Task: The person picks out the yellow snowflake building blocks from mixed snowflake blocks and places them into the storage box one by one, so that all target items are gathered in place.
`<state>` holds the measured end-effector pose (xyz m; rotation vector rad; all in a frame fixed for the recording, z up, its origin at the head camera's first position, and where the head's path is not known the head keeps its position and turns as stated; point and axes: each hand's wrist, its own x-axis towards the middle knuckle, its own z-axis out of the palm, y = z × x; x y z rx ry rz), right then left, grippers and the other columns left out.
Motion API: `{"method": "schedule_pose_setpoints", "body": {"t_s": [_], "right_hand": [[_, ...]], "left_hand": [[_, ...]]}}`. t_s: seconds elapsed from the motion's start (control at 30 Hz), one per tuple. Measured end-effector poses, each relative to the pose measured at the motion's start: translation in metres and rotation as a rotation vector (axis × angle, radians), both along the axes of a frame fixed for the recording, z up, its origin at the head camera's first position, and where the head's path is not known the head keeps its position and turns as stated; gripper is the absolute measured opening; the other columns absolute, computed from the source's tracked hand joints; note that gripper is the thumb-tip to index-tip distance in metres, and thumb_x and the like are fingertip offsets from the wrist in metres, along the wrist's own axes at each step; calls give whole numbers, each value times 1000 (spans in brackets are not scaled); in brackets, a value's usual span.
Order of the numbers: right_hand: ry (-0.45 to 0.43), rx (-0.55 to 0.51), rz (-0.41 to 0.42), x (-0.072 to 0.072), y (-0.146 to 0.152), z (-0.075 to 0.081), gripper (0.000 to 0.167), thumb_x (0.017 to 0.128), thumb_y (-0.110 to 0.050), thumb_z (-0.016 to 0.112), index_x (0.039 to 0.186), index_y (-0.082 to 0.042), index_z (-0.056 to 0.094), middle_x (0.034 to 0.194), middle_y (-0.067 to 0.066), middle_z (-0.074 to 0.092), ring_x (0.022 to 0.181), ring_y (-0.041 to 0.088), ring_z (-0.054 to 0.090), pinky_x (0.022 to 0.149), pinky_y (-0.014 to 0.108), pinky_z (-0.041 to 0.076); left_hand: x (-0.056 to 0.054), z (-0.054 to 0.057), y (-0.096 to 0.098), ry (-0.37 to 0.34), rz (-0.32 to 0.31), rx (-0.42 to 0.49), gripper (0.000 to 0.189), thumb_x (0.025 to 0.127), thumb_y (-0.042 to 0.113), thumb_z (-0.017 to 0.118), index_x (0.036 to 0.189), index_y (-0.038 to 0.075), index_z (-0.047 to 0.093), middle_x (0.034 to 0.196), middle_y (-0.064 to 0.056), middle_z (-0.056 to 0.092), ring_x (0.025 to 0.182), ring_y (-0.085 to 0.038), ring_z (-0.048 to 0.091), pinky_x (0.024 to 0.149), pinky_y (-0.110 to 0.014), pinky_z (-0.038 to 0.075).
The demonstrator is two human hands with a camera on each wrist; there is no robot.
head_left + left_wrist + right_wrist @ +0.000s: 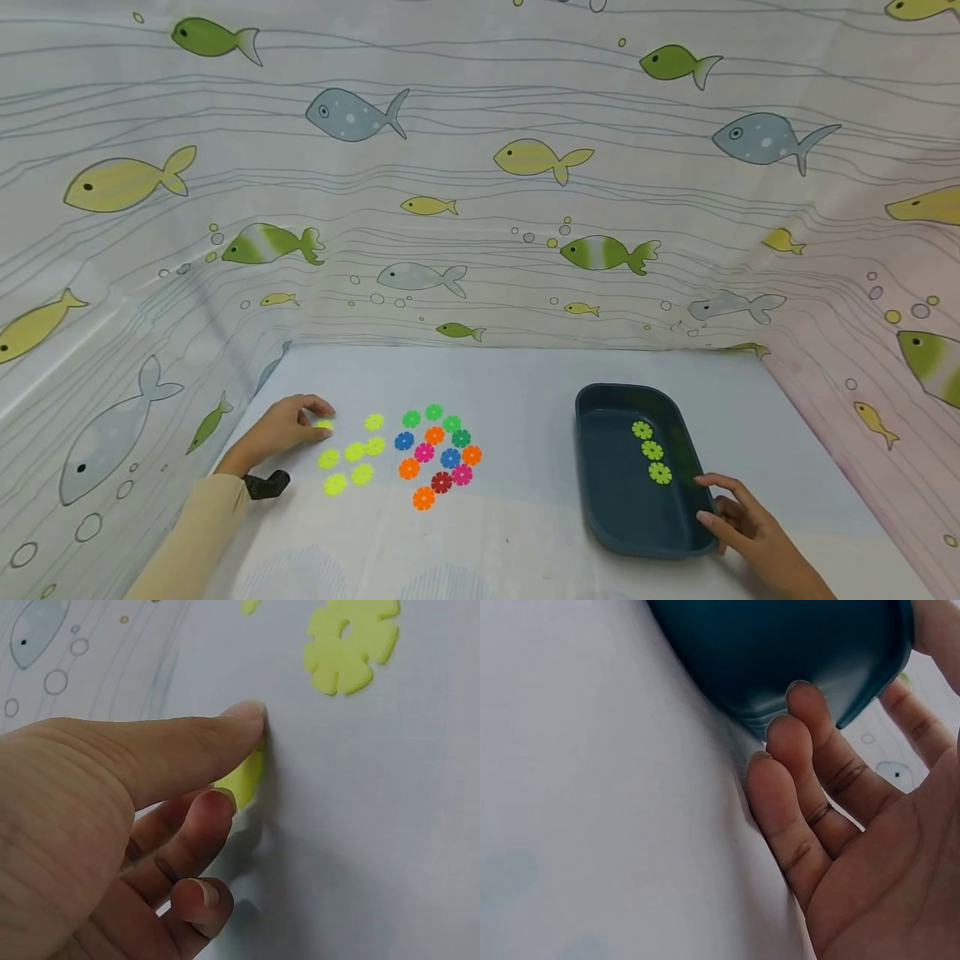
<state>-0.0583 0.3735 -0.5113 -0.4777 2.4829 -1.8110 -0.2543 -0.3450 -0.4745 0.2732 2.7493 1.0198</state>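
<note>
At the left of the head view, my left hand (279, 429) pinches a yellow notched disc (244, 780) between thumb and fingers, low over the table; the fingers partly hide it. Several more yellow discs (355, 452) lie just to the right of this hand. On the right side, a dark blue tray (615, 508) holds three yellow discs (652, 450) in a slanting row. My right hand (753, 529) grips the tray's near right corner, thumb and index finger at the rim. In the right wrist view, its other fingers (772, 795) curl below the tray's outer wall.
Between the yellow discs and the tray lies a cluster of notched discs in green (433, 412), blue (404, 441), orange (423, 498), pink (462, 474) and dark red (442, 482). Fish-patterned sheeting (510, 208) walls the white table (517, 533) at the back and sides.
</note>
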Motion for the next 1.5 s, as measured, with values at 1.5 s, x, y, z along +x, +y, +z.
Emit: {"method": "schedule_pose_setpoints", "body": {"t_s": [1.5], "right_hand": [[-58,3,-38,1,-2,2,47,105,3,51,149,-2,34,76,6,52,58,26,54,59,36,53]], "left_hand": [[-1,16,27,8,-24,117,39,96,27,76,130,10,68,115,-5,68,97,-24,60,78,-29,53]]}}
